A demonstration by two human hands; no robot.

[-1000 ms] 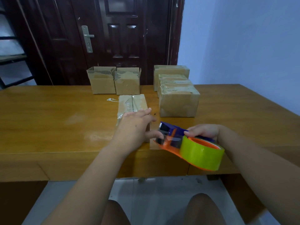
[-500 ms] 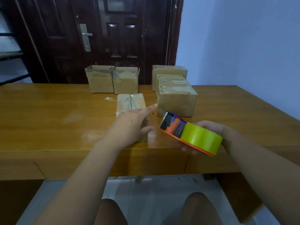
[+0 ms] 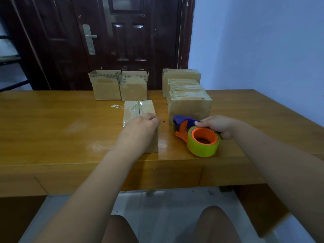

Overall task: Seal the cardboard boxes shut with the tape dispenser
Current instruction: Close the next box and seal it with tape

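A small cardboard box (image 3: 138, 109) with clear tape along its top seam stands near the table's front edge. My left hand (image 3: 138, 131) lies on top of it, with the fingers curled over its top right edge. Just to the right, the tape dispenser (image 3: 184, 128), orange and purple with a yellow-green tape roll (image 3: 203, 144), sits on the wooden table (image 3: 52, 130). My right hand (image 3: 218, 125) grips its handle from the right.
Two open-flapped boxes (image 3: 105, 86) (image 3: 134, 88) stand at the back centre. A row of closed, taped boxes (image 3: 190, 106) runs back on the right, right behind the dispenser. A scrap of clear tape (image 3: 116, 106) lies left of the near box. A dark door is behind.
My right hand has lowered the dispenser from the air onto the table, right of the near box. My left hand's outstretched fingers have curled down onto the box top.
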